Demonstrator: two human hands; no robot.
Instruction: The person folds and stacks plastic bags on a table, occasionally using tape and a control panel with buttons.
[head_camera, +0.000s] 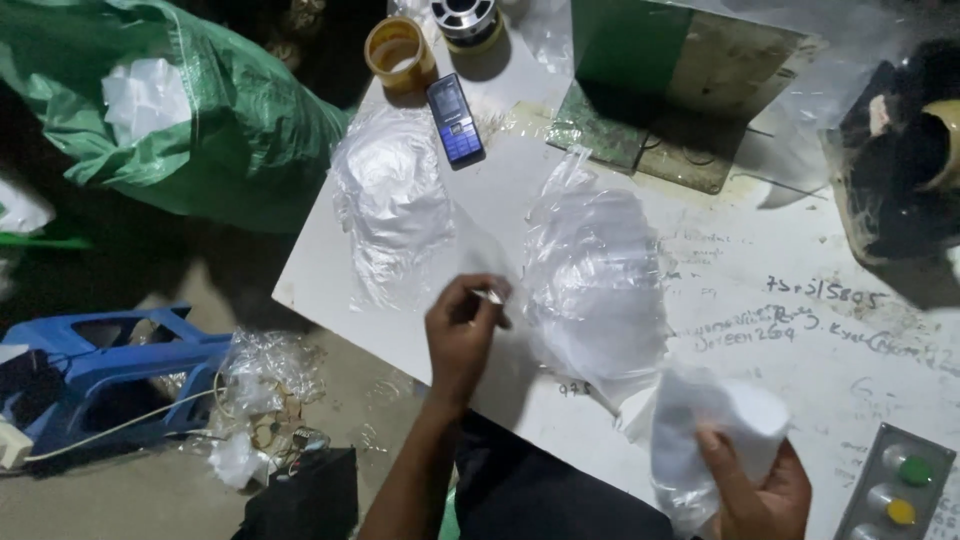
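Note:
My left hand (462, 335) hovers over the white table (760, 340) with its fingertips pinched on a small white piece (490, 296). Beside it lies a clear plastic bag with white contents (595, 285). My right hand (760, 490) at the lower right grips a white item wrapped in clear plastic (715, 420). A second clear plastic bag with white contents (390, 205) lies further left on the table.
A dark mobile phone (455, 120), a tape roll (398, 50) and a metal spool (468, 20) sit at the table's far edge. A green machine (660, 70) stands behind. A button panel (900, 490) is at lower right. A green sack (170, 110) and blue stool (100, 370) are on the floor.

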